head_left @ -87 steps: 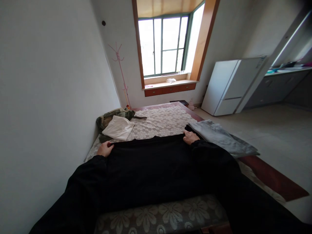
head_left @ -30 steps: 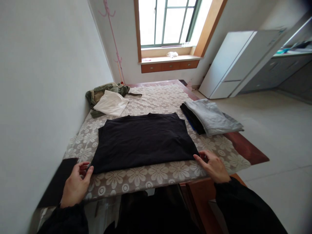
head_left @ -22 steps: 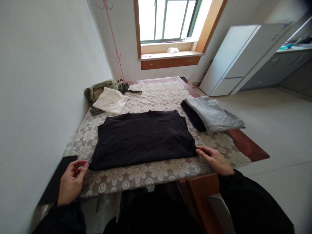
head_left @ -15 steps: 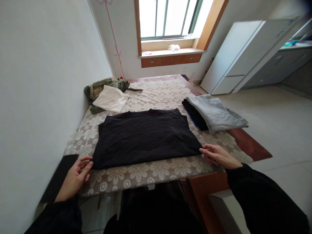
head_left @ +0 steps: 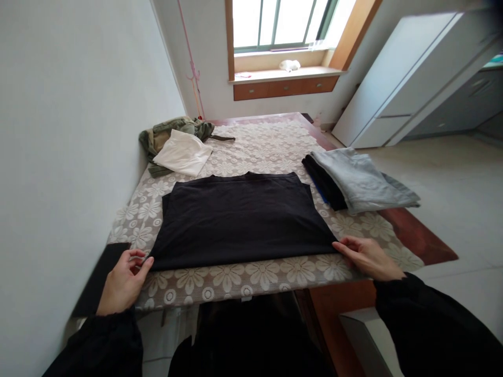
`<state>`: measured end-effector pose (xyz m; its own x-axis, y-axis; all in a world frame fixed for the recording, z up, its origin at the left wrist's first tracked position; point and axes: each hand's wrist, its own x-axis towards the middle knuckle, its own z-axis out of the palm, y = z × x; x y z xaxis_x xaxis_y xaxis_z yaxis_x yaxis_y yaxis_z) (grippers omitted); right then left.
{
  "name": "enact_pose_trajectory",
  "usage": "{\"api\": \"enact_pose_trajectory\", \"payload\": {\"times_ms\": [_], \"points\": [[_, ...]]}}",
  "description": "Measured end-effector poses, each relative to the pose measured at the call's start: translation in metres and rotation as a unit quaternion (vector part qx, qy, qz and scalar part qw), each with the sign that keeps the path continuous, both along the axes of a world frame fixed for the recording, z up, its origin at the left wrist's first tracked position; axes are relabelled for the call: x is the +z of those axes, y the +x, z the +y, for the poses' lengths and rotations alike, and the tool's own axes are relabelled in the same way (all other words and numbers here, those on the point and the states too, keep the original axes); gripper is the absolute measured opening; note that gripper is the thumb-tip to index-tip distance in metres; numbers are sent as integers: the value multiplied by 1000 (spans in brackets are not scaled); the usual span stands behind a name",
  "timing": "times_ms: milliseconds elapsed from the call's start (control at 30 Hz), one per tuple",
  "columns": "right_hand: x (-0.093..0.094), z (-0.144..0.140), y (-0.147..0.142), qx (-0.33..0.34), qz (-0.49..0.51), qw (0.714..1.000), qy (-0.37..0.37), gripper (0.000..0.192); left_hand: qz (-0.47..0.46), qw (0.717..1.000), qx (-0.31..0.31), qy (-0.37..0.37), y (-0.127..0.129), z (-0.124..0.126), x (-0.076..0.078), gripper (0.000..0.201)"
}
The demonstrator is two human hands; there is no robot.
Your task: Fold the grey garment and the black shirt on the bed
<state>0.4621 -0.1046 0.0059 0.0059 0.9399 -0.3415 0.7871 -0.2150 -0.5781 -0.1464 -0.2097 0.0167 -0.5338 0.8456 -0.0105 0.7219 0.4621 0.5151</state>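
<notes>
A black folded garment (head_left: 243, 220) lies flat on the lace tablecloth, its long near edge close to the table's front. Its exact kind does not show. My left hand (head_left: 124, 280) is at the near left corner, thumb and fingers closed on the cloth there. At the near right corner, my right hand (head_left: 369, 257) pinches the fabric between thumb and fingers. The near edge runs almost straight between both hands. Smaller layers stick out from under the garment at both sides.
A stack of folded clothes (head_left: 363, 180), grey on top, sits on the table's right side. At the back left, a white cloth (head_left: 183, 153) rests on an olive-green bag (head_left: 176, 126). The flowered tablecloth (head_left: 267, 139) covers most of the table. A wall borders the left.
The view has shifted, so the table and clothes appear slightly farther right. Both hands stay at the garment's near corners, and its near edge looks a little straighter.
</notes>
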Motion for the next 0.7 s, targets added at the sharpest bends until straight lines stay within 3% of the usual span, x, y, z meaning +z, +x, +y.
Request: {"api": "enact_pose_trajectory", "payload": {"times_ms": [100,167,233,300,367,467,567,700], "points": [[10,-6,-19,-25,-134,977,166,44,53,997,-44,20,14,5,16,45],[22,-8,-54,-22,-153,951,266,39,80,991,-87,69,37,16,30,44],[35,-7,-103,77,-90,937,330,34,73,976,-170,111,70,34,41,41],[45,0,-159,203,-38,915,348,31,76,956,-258,114,110,57,44,40],[49,9,-211,281,-14,893,351,30,103,930,-343,82,147,80,40,44],[37,20,-261,299,-54,885,354,37,160,915,-369,22,186,102,20,51],[9,21,-275,265,-116,903,318,48,200,918,-341,-9,197,106,-4,59],[-22,9,-270,248,-145,910,297,58,220,914,-341,17,193,96,-25,61]]}}
